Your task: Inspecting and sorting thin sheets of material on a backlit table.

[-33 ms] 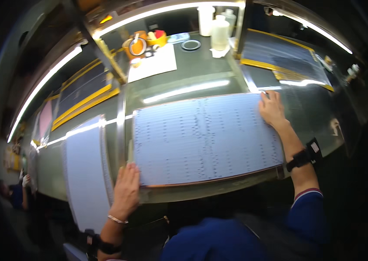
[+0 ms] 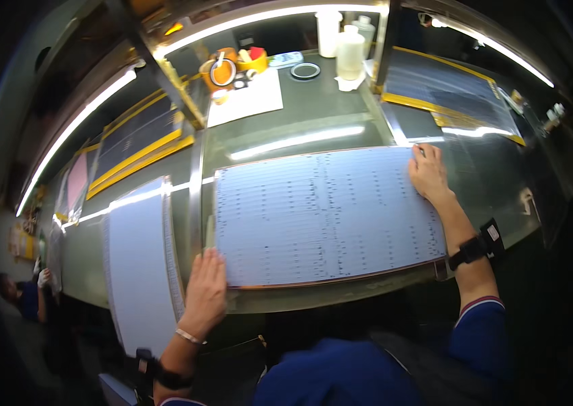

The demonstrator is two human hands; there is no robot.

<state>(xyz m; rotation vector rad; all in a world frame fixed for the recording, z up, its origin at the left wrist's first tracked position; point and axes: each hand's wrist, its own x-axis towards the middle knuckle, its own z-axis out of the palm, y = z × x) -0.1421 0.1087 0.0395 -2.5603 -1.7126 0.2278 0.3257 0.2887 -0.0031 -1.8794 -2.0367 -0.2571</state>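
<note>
A wide light-blue panel (image 2: 279, 223) with rows of small dark marks and copper-coloured edges lies flat on the glass-like worktop in front of me. My left hand (image 2: 206, 287) rests at its near left edge, fingers stretched out and side by side. At the far right corner, my right hand (image 2: 430, 169) has its fingers bent over the panel's edge; the thumb is mostly hidden. Left of the panel, a narrower pale-blue stack of sheets (image 2: 141, 264) lies past a metal strip (image 2: 196, 196) and reaches over the near edge of the worktop.
Dark films with yellow borders (image 2: 139, 139) lean at the left, and another film (image 2: 445, 78) lies at the back right. White paper (image 2: 252, 101), orange tape rolls (image 2: 222, 71) and plastic bottles (image 2: 350, 54) stand along the back. Another person (image 2: 26, 298) works at the far left.
The whole view has shifted slightly, so everything appears a little further right. Both hands stay at the panel's edges, and the panel keeps its place on the worktop.
</note>
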